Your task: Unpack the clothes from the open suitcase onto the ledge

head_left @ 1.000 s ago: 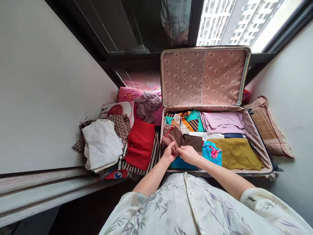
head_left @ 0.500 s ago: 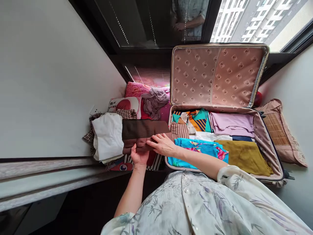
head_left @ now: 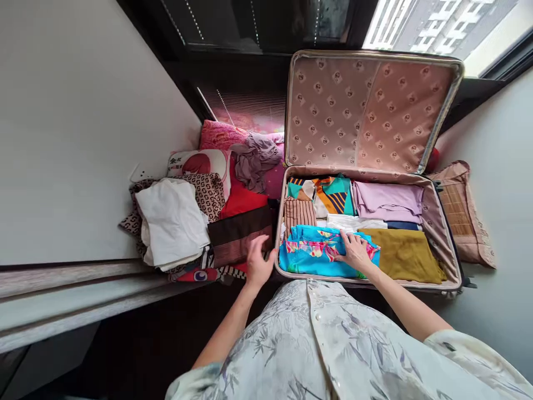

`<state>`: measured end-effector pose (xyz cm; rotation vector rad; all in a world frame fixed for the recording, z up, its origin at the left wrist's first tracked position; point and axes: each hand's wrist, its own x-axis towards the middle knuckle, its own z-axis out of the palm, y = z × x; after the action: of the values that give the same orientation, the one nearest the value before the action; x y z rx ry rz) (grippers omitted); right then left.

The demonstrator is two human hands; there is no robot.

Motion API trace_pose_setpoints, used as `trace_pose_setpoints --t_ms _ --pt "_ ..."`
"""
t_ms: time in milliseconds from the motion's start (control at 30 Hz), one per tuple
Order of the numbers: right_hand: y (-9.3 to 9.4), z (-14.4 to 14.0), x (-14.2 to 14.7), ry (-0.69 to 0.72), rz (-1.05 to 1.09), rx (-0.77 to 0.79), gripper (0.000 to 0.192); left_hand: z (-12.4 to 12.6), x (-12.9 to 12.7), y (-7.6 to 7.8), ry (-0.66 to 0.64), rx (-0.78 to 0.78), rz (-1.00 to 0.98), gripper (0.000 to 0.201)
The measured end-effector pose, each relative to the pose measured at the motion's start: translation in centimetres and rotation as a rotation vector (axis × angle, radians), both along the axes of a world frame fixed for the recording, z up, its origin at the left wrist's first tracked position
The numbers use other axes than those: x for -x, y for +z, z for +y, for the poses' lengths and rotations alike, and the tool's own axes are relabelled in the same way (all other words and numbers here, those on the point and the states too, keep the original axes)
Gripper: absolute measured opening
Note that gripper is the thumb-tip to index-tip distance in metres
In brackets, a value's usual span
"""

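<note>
You stand in a narrow corner between a pale wall (head_left: pixel 75 111) on your left and a dark window (head_left: pixel 250 28) ahead, where a raised ledge carries everything. The open suitcase (head_left: pixel 441 222) lies on it, its patterned quilted lid (head_left: pixel 366 105) upright against the window. Your left hand (head_left: pixel 259 262) rests with fingers spread on the brown folded garment (head_left: pixel 239 236), a ribbed soft rectangle on the loose pile just outside the suitcase's left rim; it grips nothing. Your right hand (head_left: pixel 355 251) lies flat and open on the turquoise floral cloth (head_left: pixel 312 255) at the near edge inside the suitcase, beside a mustard folded piece (head_left: pixel 406 253). A white bundle (head_left: pixel 170 222) sits near the wall. The suitcase is packed nearly full; little free room is left between pile and rim.
</note>
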<state>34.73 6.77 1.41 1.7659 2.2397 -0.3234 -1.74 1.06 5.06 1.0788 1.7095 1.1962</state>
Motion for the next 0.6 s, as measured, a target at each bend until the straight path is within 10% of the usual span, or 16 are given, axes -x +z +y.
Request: trace_pose_setpoints --t_ms 133,267,433,600 --pt "1.0 -0.4 1.1 0.042 -0.001 0.037 0.044 5.0 -7.8 -0.3 -0.64 -0.039 0.122 0.074" --pt "1.7 -2.3 1.3 0.262 0.13 0.126 0.024 7.0 -14.2 -2.7 -0.996 -0.057 0.171 0.078" --pt "1.7 -4.3 -2.7 0.222 0.297 0.079 0.036 6.1 -16.1 -4.0 -1.08 0.153 0.034 0.019" --pt "1.7 -0.3 -11.4 -0.134 0.299 -0.019 0.055 5.6 -16.0 -3.4 -1.089 0.211 0.07 0.016"
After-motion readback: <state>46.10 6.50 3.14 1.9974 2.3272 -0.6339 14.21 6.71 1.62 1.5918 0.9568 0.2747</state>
